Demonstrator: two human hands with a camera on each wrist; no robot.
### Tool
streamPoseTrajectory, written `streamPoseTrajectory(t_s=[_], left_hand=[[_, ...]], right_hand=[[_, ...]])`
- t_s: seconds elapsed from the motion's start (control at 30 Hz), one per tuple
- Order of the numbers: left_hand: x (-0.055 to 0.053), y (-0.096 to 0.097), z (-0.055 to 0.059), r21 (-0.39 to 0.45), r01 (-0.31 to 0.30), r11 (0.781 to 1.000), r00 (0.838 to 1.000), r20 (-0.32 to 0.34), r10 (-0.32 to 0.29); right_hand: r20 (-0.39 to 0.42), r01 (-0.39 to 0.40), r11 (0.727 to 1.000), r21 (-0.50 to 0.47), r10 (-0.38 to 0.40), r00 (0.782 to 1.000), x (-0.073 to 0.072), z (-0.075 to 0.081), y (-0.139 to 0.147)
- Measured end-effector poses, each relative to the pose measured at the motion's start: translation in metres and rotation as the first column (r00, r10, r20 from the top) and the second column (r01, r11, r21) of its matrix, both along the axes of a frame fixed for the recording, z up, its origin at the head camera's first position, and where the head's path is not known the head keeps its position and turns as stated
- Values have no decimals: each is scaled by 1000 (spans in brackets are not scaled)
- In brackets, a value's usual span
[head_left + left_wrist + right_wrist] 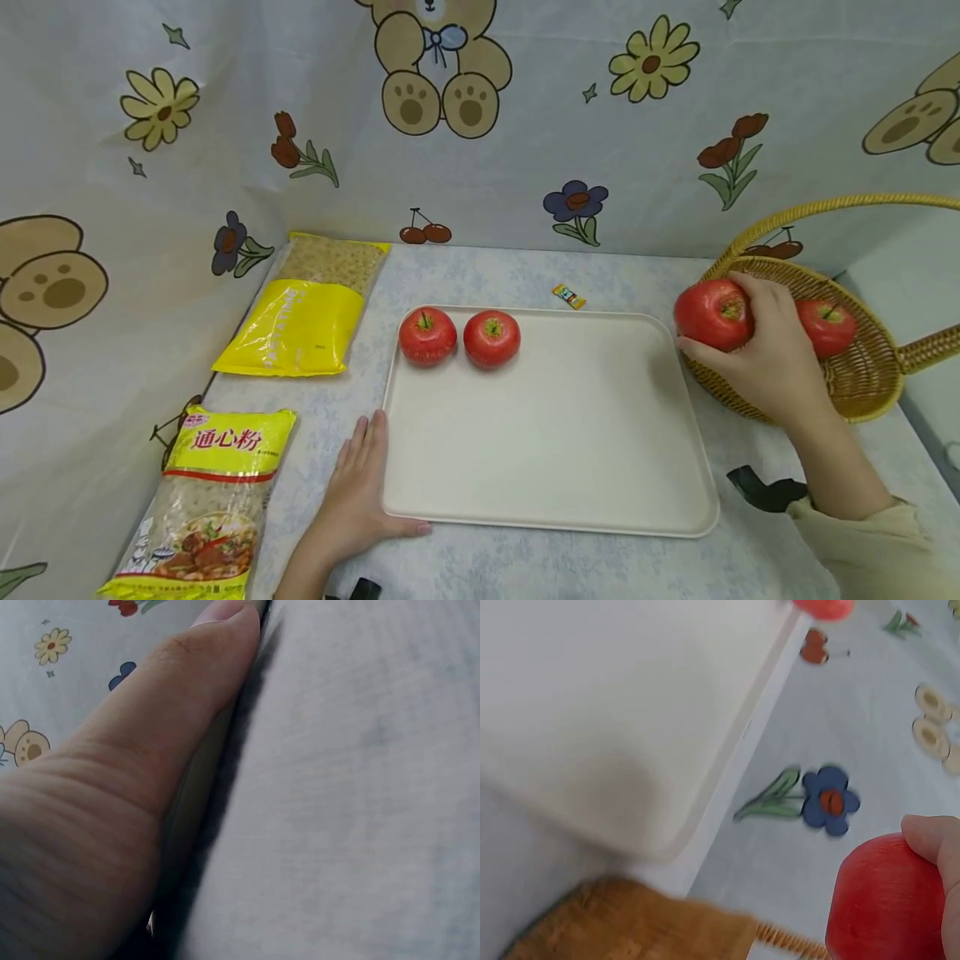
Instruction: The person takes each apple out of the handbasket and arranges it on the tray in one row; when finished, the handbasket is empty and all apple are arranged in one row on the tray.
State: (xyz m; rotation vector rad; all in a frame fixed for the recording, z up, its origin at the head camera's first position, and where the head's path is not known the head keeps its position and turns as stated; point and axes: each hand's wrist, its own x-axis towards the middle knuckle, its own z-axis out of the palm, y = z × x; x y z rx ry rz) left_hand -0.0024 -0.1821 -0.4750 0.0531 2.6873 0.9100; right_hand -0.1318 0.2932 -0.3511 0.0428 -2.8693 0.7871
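Note:
In the head view my right hand (776, 358) grips a red apple (712, 315) over the left rim of a wicker basket (877, 392). Another apple (827, 327) lies inside the basket, partly behind the hand. The right wrist view shows the held apple (885, 900) with a fingertip on it. Two apples, a left one (427, 337) and a right one (492, 339), sit at the back left of a white tray (555, 433). My left hand (360, 492) rests at the tray's front left corner, fingers extended along the left side and thumb along the front edge.
A yellow pasta bag (307, 312) lies at the back left, with a second pasta bag (210, 500) nearer the front. A small wrapped candy (569, 297) is behind the tray. The basket's tall handle (825, 206) arches up at the right. A patterned cloth (487, 183) hangs behind the table.

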Motion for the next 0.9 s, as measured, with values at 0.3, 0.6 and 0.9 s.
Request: streamPoseTrajectory(t_s=[0.3, 0.6, 0.9], left_hand=[[0, 0, 0, -2, 9, 1000, 1000, 6, -9], [0, -1, 0, 0, 12, 1000, 1000, 11, -12], [1, -1, -2, 4, 5, 1000, 1000, -15, -5]], right_hand=[[77, -190, 982, -3, 189, 979, -8, -18, -66], [194, -300, 952, 61, 284, 939, -27, -47, -111], [270, -341, 936, 83, 308, 912, -37, -61, -130]])
